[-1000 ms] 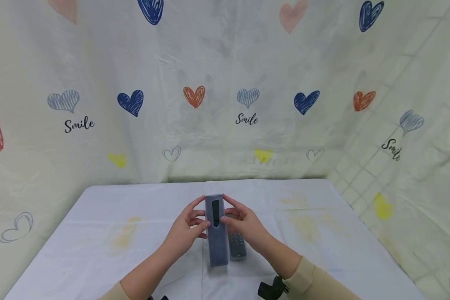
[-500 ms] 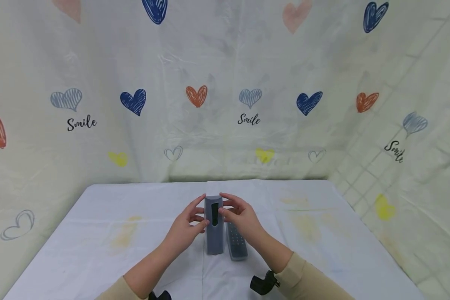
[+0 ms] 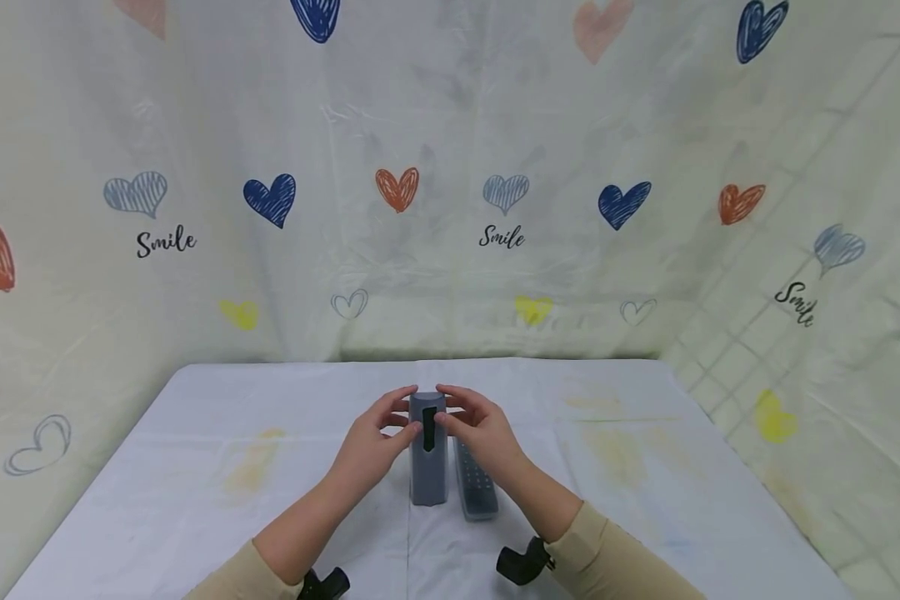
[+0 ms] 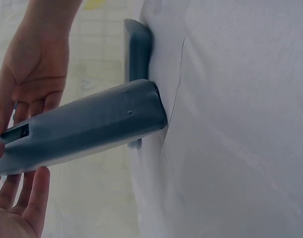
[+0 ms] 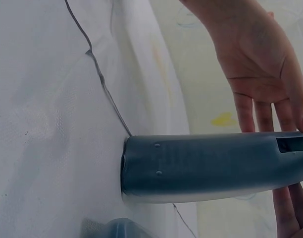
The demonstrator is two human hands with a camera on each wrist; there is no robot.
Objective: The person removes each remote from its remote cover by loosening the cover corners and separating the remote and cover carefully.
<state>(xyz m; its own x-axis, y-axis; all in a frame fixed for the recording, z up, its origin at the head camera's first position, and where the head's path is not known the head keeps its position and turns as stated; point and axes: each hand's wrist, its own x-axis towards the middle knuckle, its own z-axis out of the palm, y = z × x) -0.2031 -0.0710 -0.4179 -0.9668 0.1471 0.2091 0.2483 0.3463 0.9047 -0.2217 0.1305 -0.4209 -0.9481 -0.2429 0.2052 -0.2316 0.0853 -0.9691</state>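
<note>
Both hands hold a long blue-grey plastic case with a dark slot (image 3: 427,479) by its upper end. My left hand (image 3: 367,446) has its thumb on the near face and its fingers along the left side. Opposite it, my right hand (image 3: 491,442) does the same on the right side. The case stands on end, its lower end right at the white cloth in the right wrist view. Small raised dots show on its smooth face (image 5: 206,166). A dark remote control with keypad buttons (image 3: 477,492) lies just right of it, partly hidden behind my right hand.
A white cloth (image 3: 270,517) with yellowish stains and creases covers the table. Behind it hangs a pale curtain (image 3: 450,267) printed with hearts and "Smile". Black wrist-camera mounts (image 3: 521,562) sit beneath the beige sleeves (image 3: 615,554).
The case has been tipped more upright, so its lower end shows farther from me. The hands stay at its upper end, with the thumbs slightly shifted. The remote control has stayed put.
</note>
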